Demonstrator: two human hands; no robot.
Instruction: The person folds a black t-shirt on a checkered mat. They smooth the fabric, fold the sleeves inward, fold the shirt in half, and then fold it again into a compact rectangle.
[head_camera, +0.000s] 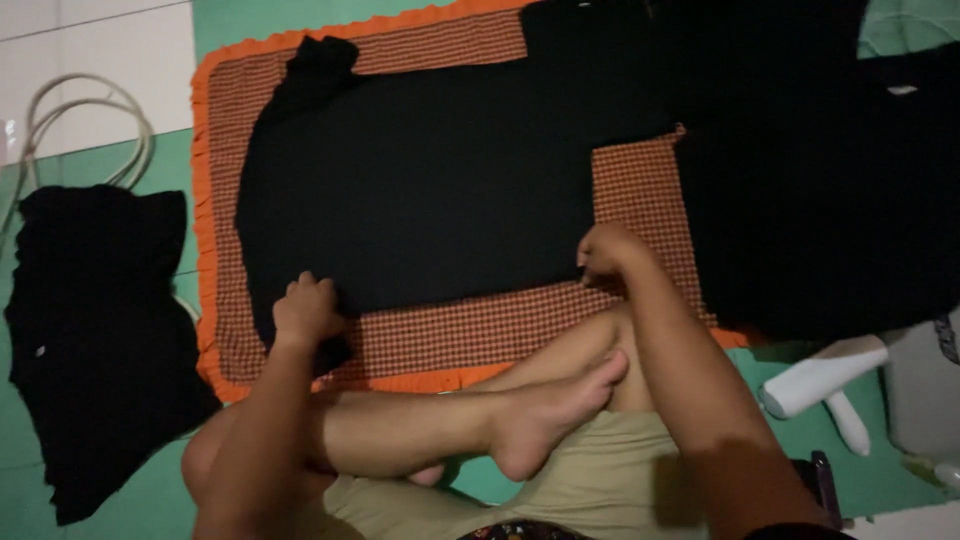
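Observation:
A black garment (430, 185) lies spread flat on an orange-edged checked mat (480, 330). My left hand (305, 310) is closed on the garment's near edge at its left corner. My right hand (608, 250) pinches the same near edge at the right corner. I sit cross-legged at the mat's front, with a bare foot (545, 410) between my arms.
A crumpled black cloth (95, 330) lies on the green floor to the left, beside a pale coiled hose (80, 120). More black fabric (820, 190) covers the right side. A white object (825, 385) lies at the lower right.

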